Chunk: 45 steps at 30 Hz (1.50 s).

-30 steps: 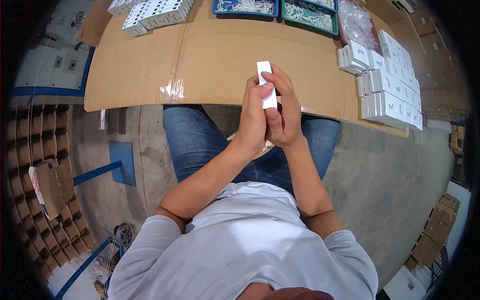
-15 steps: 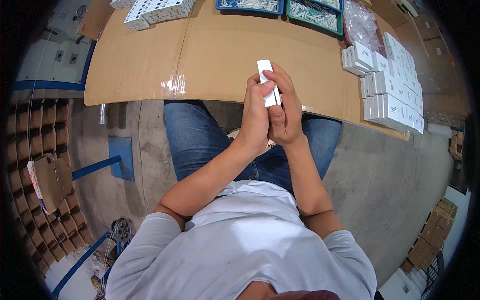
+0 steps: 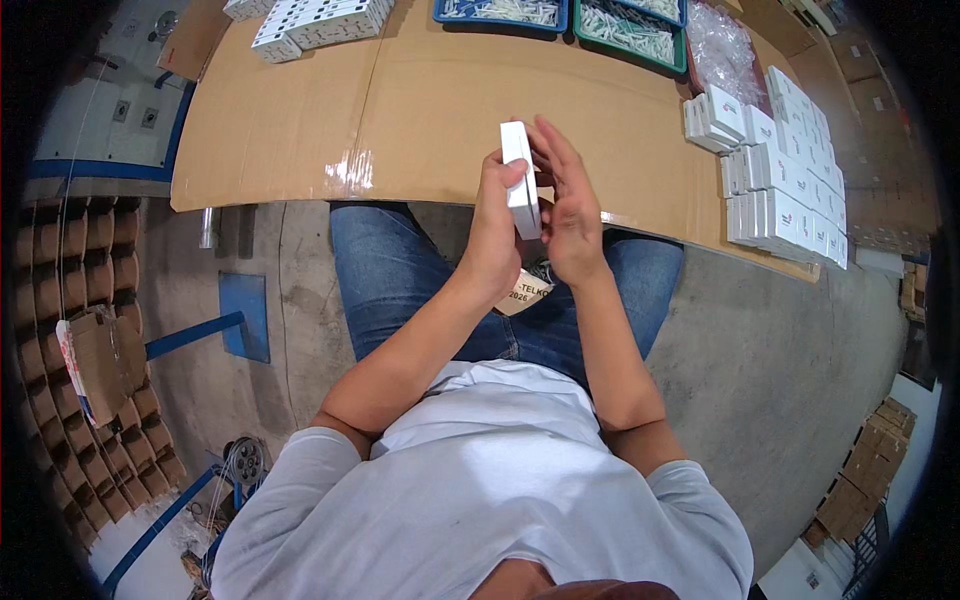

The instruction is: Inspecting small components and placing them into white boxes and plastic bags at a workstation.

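Note:
A slim white box point(image 3: 515, 143), narrow side up, stands tilted between my hands just over the near edge of the table. My left hand point(image 3: 490, 225) is closed on it, the thumb pressed along its near face. Beside it, my right hand point(image 3: 576, 222) has its fingers stretched out and its palm turned toward the box. A dark seam runs along the box's side. Whether the right fingertips touch its far side cannot be made out. Below, between my legs, a cardboard carton point(image 3: 527, 292) shows partly.
Brown cardboard covers the table point(image 3: 270, 130). Stacked white boxes point(image 3: 790, 205) line its right edge, near a bag of clear plastic point(image 3: 722, 50). Blue point(image 3: 500, 25) and green trays point(image 3: 630, 55) of small white parts sit at the back. More boxes point(image 3: 325, 22) stand far left.
My right hand has opened and moved off the white box, which both hands were wrapped round. The box has turned more upright and shifted slightly left in my left hand. The carton below shows more.

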Each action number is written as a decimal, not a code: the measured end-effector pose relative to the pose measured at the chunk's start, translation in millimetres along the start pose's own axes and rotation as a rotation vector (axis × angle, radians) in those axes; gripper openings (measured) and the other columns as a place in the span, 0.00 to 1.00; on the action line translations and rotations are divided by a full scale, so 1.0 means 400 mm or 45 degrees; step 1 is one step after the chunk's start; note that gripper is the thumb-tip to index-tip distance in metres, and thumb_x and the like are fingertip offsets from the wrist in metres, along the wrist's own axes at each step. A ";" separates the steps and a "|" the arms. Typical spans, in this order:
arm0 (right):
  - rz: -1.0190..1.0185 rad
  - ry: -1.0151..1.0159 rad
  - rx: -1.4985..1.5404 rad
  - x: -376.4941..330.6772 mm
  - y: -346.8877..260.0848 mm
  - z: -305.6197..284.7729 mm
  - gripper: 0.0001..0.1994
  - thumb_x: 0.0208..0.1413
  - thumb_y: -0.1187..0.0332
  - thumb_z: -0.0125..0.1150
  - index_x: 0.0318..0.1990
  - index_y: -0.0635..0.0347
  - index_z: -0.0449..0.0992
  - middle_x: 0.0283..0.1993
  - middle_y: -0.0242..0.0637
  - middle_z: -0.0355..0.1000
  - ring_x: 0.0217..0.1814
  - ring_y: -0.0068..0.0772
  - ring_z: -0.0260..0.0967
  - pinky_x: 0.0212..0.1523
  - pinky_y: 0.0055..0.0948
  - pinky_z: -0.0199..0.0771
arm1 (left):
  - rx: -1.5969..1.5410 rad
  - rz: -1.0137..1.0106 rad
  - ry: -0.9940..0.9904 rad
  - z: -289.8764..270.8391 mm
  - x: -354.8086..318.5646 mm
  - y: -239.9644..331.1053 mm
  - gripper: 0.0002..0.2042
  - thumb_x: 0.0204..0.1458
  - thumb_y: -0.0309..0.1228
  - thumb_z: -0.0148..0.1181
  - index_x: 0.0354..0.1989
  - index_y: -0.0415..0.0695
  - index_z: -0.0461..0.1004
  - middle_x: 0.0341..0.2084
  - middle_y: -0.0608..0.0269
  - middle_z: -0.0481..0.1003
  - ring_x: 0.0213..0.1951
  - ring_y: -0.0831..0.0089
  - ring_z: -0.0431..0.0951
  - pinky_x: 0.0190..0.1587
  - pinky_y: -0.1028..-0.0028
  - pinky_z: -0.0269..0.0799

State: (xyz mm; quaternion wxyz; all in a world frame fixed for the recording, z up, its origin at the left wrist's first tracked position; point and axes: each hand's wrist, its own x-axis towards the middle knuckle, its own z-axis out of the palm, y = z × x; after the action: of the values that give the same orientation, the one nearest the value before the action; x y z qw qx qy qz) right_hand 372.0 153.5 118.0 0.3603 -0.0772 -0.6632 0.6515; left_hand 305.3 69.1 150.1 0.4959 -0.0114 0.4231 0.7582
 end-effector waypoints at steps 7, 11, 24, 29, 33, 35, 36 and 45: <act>0.481 0.036 0.211 0.014 -0.071 -0.034 0.35 0.70 0.42 0.44 0.70 0.63 0.62 0.70 0.45 0.65 0.69 0.37 0.65 0.66 0.36 0.66 | 0.782 0.814 -0.221 -0.058 0.024 -0.010 0.39 0.48 0.45 0.63 0.68 0.43 0.54 0.64 0.49 0.63 0.66 0.60 0.63 0.69 0.62 0.55; 0.374 -0.075 0.210 0.013 -0.089 -0.031 0.30 0.67 0.53 0.59 0.70 0.61 0.64 0.65 0.41 0.69 0.64 0.32 0.68 0.63 0.32 0.68 | 1.037 1.134 -0.400 -0.081 0.053 -0.016 0.42 0.49 0.42 0.65 0.70 0.43 0.52 0.71 0.40 0.53 0.71 0.50 0.57 0.71 0.57 0.53; -0.078 -0.062 -0.508 0.016 -0.075 -0.038 0.38 0.50 0.46 0.74 0.63 0.60 0.72 0.67 0.45 0.64 0.68 0.40 0.65 0.65 0.35 0.66 | 0.169 -0.146 -0.262 -0.014 -0.034 0.062 0.33 0.65 0.59 0.40 0.69 0.46 0.59 0.53 0.59 0.73 0.51 0.67 0.78 0.55 0.65 0.75; -0.006 -0.058 -0.454 0.012 -0.083 -0.020 0.38 0.48 0.42 0.74 0.63 0.55 0.74 0.67 0.46 0.64 0.66 0.41 0.66 0.61 0.36 0.70 | 0.074 -0.150 -0.249 0.001 -0.033 0.053 0.28 0.63 0.54 0.52 0.65 0.50 0.63 0.48 0.62 0.72 0.46 0.73 0.77 0.49 0.72 0.73; -0.130 -0.088 -0.503 0.015 -0.077 -0.022 0.33 0.49 0.53 0.77 0.61 0.56 0.76 0.67 0.49 0.63 0.65 0.48 0.68 0.60 0.39 0.71 | -0.058 -0.171 -0.190 0.017 -0.044 0.054 0.24 0.63 0.49 0.53 0.60 0.46 0.66 0.44 0.65 0.73 0.43 0.73 0.78 0.48 0.72 0.74; -0.158 -0.094 -0.531 0.015 -0.071 -0.019 0.32 0.52 0.52 0.74 0.62 0.57 0.75 0.68 0.51 0.62 0.65 0.50 0.67 0.61 0.40 0.71 | -0.034 -0.160 -0.174 0.010 -0.042 0.045 0.24 0.64 0.50 0.52 0.59 0.45 0.67 0.45 0.64 0.74 0.46 0.72 0.78 0.50 0.70 0.74; -0.189 -0.098 -0.560 0.015 -0.067 -0.018 0.31 0.55 0.51 0.71 0.62 0.59 0.74 0.68 0.53 0.62 0.65 0.52 0.67 0.61 0.40 0.70 | -0.009 -0.148 -0.160 0.006 -0.040 0.041 0.24 0.64 0.51 0.50 0.58 0.44 0.69 0.46 0.64 0.75 0.49 0.71 0.78 0.53 0.68 0.73; -0.388 -0.094 -0.677 0.011 -0.041 -0.019 0.31 0.65 0.49 0.58 0.62 0.69 0.72 0.68 0.60 0.63 0.64 0.57 0.67 0.62 0.43 0.69 | 0.033 -0.028 -0.176 0.004 -0.028 0.017 0.23 0.65 0.50 0.49 0.57 0.45 0.70 0.45 0.65 0.75 0.48 0.74 0.77 0.52 0.71 0.73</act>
State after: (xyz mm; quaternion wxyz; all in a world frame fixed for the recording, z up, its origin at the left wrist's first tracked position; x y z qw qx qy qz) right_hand 379.1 159.9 133.8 0.3968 -0.0446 -0.8270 0.3958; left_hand 306.5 61.0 160.1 0.5322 0.0428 0.3976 0.7462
